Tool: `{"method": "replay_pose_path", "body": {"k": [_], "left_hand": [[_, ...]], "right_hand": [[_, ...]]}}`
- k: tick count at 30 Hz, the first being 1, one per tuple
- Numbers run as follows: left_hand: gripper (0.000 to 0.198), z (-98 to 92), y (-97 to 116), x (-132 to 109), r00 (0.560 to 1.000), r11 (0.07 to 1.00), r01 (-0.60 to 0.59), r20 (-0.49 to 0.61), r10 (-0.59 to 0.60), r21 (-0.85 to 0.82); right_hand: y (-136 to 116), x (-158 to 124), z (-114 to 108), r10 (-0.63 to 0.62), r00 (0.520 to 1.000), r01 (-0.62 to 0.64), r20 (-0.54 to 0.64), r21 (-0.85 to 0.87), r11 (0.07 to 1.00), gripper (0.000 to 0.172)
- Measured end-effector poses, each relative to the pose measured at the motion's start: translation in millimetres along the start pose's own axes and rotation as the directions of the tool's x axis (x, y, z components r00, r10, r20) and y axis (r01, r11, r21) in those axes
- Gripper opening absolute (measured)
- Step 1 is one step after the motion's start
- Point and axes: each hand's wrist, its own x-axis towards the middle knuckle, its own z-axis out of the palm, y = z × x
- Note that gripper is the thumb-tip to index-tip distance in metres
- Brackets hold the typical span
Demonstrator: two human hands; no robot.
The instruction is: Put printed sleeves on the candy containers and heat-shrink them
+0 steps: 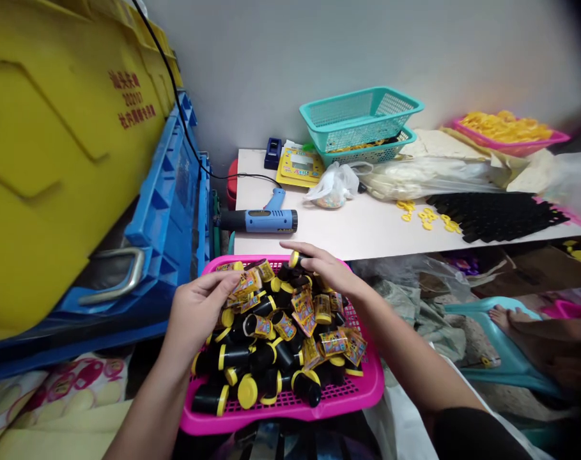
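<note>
Left hand (199,313) over pink plastic basket (283,409), fingers & thumb pressed together, pinching a yellow printed packet (246,285). Right hand (319,268) reaches to far side of basket, palm down, fingers curved, tips touching a yellow cap (294,259), grip unclear. Left forearm (146,409) & right forearm (405,358) angle in from bottom corners. Basket sits just below tabletop (348,236) edge, heaped w/ black tubes (237,356) w/ yellow caps & packets. On tabletop: blue heat gun (259,220), teal baskets (360,118), plastic bag (332,185), black strips (496,217), loose yellow rings (427,218). Blue crate (168,191) at left; someone's bare foot (503,319) by teal chair (467,308) at right.
</note>
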Motion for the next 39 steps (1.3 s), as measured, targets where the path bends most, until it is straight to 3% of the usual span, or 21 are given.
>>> {"method": "replay_pose_path", "body": {"k": [4, 7, 11, 16, 20, 24, 29, 32, 36, 39], "left_hand": [[0.022, 9.3, 0.7, -4.2, 0.993, 0.996, -0.088, 0.077, 0.087, 0.016], [0.019, 13.3, 3.1, -8.2, 0.989, 0.994, -0.111, 0.104, 0.109, 0.014], [0.016, 13.0, 4.4, -11.5, 0.988, 0.991, -0.134, 0.081, 0.133, 0.011], [0.018, 14.9, 5.3, -12.4, 0.992, 0.994, -0.107, 0.065, 0.109, -0.036], [0.023, 17.7, 8.3, -12.7, 0.994, 0.995, -0.043, 0.1, 0.052, -0.09], [0.029, 17.6, 12.9, -14.2, 0.978, 0.99, 0.021, 0.206, 0.008, -0.138], [0.031, 20.0, 15.2, -19.6, 0.951, 0.955, 0.086, 0.309, 0.007, -0.285], [0.029, 24.2, 13.8, -23.3, 0.958, 0.942, 0.072, 0.286, 0.026, -0.329], [0.029, 29.2, 9.7, -26.7, 0.952, 0.914, 0.126, 0.306, -0.003, -0.385], [0.029, 32.5, 5.6, -29.1, 0.949, 0.907, 0.153, 0.316, -0.023, -0.392]], "right_hand": [[-11.9, -19.2, 10.5, 0.083, 0.98, 0.021, -0.181, 0.509, 0.861, 0.024], [-28.2, -23.1, 21.0, 0.143, 0.961, 0.054, -0.238, 0.664, 0.746, 0.037], [-36.5, -23.3, 29.0, 0.157, 0.974, -0.003, -0.163, 0.685, 0.728, 0.043], [-27.2, -26.7, 32.0, 0.171, 0.985, -0.102, -0.038, 0.668, 0.737, 0.038], [-22.1, -30.2, 32.9, 0.157, 0.983, -0.081, -0.094, 0.546, 0.834, 0.033], [-19.3, -31.2, 41.0, 0.183, 0.972, -0.105, -0.15, 0.422, 0.9, 0.037], [-22.6, -29.9, 56.4, -0.037, 0.958, 0.136, -0.285, 0.336, 0.932, 0.033], [-26.2, -29.2, 62.9, 0.004, 0.98, 0.101, -0.197, 0.521, 0.848, 0.035], [-26.2, -27.5, 69.2, 0.127, 0.988, -0.146, 0.09, 0.821, 0.552, 0.049], [-22.3, -26.2, 72.9, 0.127, 0.991, -0.102, 0.037, 0.823, 0.559, 0.039]]}}
